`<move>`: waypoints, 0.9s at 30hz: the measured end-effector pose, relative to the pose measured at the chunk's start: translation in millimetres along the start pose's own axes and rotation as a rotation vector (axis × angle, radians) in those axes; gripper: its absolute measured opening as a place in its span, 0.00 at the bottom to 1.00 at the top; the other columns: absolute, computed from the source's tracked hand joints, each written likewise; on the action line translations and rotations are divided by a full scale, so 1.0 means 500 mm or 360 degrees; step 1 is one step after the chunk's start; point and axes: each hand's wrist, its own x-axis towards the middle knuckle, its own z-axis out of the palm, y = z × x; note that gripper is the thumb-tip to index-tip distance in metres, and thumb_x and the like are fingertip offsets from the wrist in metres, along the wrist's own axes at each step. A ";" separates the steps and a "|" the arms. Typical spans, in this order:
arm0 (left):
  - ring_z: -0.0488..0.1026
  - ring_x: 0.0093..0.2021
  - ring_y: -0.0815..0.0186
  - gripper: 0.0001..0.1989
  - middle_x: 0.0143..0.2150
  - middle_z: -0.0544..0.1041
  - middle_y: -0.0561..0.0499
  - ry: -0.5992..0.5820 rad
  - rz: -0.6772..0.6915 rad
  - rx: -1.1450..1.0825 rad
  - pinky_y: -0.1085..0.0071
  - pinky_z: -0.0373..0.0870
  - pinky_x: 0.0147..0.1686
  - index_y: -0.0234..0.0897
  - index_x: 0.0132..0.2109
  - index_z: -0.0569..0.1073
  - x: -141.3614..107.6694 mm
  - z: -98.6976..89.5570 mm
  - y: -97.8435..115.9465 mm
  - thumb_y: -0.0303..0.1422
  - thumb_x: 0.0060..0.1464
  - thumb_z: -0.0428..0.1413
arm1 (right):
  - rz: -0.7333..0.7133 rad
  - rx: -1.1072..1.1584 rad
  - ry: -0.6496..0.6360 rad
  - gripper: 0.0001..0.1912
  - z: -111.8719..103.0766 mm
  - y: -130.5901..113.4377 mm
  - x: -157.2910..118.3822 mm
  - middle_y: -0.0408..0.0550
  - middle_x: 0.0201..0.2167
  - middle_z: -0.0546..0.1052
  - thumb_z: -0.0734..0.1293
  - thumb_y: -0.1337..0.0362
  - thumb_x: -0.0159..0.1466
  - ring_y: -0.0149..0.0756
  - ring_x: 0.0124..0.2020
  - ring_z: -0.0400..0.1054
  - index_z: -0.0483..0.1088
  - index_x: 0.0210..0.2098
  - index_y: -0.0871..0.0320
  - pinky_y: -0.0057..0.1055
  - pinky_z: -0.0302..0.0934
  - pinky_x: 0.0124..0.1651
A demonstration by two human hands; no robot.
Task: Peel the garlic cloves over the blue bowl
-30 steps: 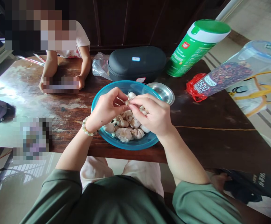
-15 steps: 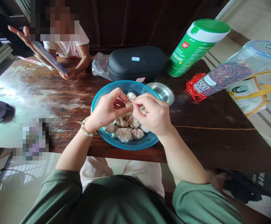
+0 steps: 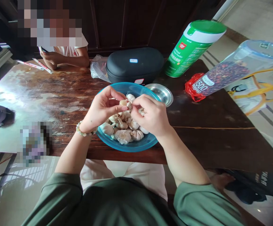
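Note:
A blue bowl (image 3: 127, 148) holds several whitish garlic bulbs (image 3: 123, 136). Above it, my left hand (image 3: 102, 110) pinches a garlic clove (image 3: 123, 102) between thumb and fingers. My right hand (image 3: 151, 114) is closed with its fingertips at a whitish piece of garlic (image 3: 128, 105) beside the clove, close to the left fingertips. How firmly the right fingers grip it is partly hidden by the hand itself. A beaded bracelet circles my left wrist. Just behind the bowl's right rim stands a small metal bowl (image 3: 164, 94).
Behind the bowl lie a black case (image 3: 134, 64) and a clear plastic bag (image 3: 99, 68). A green canister (image 3: 192, 48) and a tall clear container (image 3: 235, 69) with red plastic stand at the right. Across the table at the left, a person (image 3: 76, 51) leans on the tabletop.
My left hand has shifted slightly left, and the clove in it shows more clearly. The person across the table has lowered the flat device and drawn it in. The view has shifted a little.

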 end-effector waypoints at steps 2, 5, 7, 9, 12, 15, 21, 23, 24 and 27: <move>0.75 0.39 0.69 0.16 0.39 0.76 0.52 0.0007 -0.0007 0.0019 0.72 0.75 0.41 0.35 0.36 0.68 0.001 0.000 -0.001 0.33 0.45 0.67 | 0.0027 0.0073 0.0019 0.04 -0.001 -0.001 -0.001 0.43 0.26 0.74 0.63 0.70 0.61 0.32 0.27 0.69 0.66 0.30 0.56 0.28 0.65 0.31; 0.75 0.41 0.68 0.16 0.40 0.76 0.50 0.0013 0.0004 0.0065 0.72 0.75 0.42 0.34 0.37 0.68 0.003 0.001 -0.005 0.34 0.45 0.66 | 0.0079 0.0175 0.0065 0.06 -0.001 0.000 -0.004 0.43 0.30 0.76 0.64 0.67 0.62 0.32 0.29 0.72 0.68 0.40 0.56 0.28 0.68 0.34; 0.75 0.42 0.68 0.16 0.41 0.76 0.50 0.0003 0.0021 0.0091 0.72 0.74 0.43 0.34 0.37 0.68 0.003 0.001 -0.008 0.34 0.46 0.66 | 0.0052 0.0168 0.0067 0.10 0.000 0.001 -0.005 0.44 0.32 0.77 0.64 0.68 0.63 0.33 0.31 0.73 0.67 0.45 0.56 0.29 0.69 0.37; 0.75 0.41 0.69 0.16 0.41 0.76 0.50 -0.0012 0.0018 0.0107 0.73 0.74 0.43 0.34 0.37 0.68 0.003 0.001 -0.008 0.33 0.45 0.66 | -0.0001 0.0117 0.0053 0.09 0.002 0.003 -0.005 0.45 0.34 0.78 0.63 0.69 0.63 0.33 0.33 0.73 0.68 0.44 0.56 0.30 0.69 0.38; 0.75 0.40 0.70 0.16 0.40 0.76 0.51 -0.0021 -0.0018 0.0123 0.75 0.73 0.41 0.33 0.37 0.68 0.002 0.003 -0.006 0.33 0.45 0.67 | -0.0047 0.0075 0.0050 0.06 0.003 0.005 -0.004 0.45 0.32 0.77 0.62 0.71 0.63 0.33 0.32 0.73 0.69 0.38 0.55 0.30 0.68 0.37; 0.75 0.40 0.69 0.16 0.39 0.76 0.50 -0.0026 -0.0026 0.0148 0.73 0.73 0.41 0.33 0.37 0.68 0.000 0.004 -0.004 0.34 0.46 0.66 | -0.0058 0.0043 0.0037 0.06 0.003 0.004 -0.004 0.44 0.29 0.76 0.62 0.72 0.62 0.33 0.30 0.71 0.68 0.35 0.55 0.30 0.67 0.35; 0.75 0.38 0.68 0.15 0.38 0.75 0.52 0.0025 0.0002 0.0094 0.68 0.74 0.42 0.36 0.36 0.66 0.002 0.004 -0.007 0.37 0.48 0.64 | -0.0050 -0.0060 -0.0078 0.07 0.003 0.001 -0.004 0.44 0.26 0.74 0.61 0.73 0.58 0.35 0.28 0.69 0.67 0.31 0.56 0.31 0.63 0.32; 0.75 0.37 0.68 0.15 0.37 0.75 0.52 0.0079 0.0015 0.0083 0.67 0.73 0.42 0.36 0.37 0.66 0.004 0.002 -0.008 0.38 0.49 0.64 | -0.0055 -0.0161 -0.0209 0.06 0.006 0.002 -0.006 0.44 0.24 0.73 0.62 0.73 0.57 0.36 0.27 0.68 0.66 0.28 0.56 0.32 0.60 0.29; 0.75 0.37 0.68 0.15 0.37 0.74 0.53 0.0096 0.0024 0.0085 0.67 0.73 0.41 0.36 0.37 0.66 0.005 0.001 -0.009 0.38 0.49 0.64 | -0.0059 -0.0210 -0.0285 0.05 0.008 0.003 -0.007 0.44 0.23 0.73 0.62 0.72 0.56 0.36 0.26 0.68 0.65 0.26 0.56 0.32 0.58 0.28; 0.75 0.37 0.68 0.14 0.36 0.74 0.53 0.0083 0.0047 0.0146 0.68 0.73 0.41 0.36 0.36 0.66 0.008 -0.002 -0.011 0.37 0.49 0.63 | -0.0037 -0.0333 -0.0479 0.04 0.013 0.006 -0.010 0.45 0.24 0.75 0.63 0.72 0.52 0.38 0.25 0.69 0.65 0.27 0.56 0.33 0.53 0.24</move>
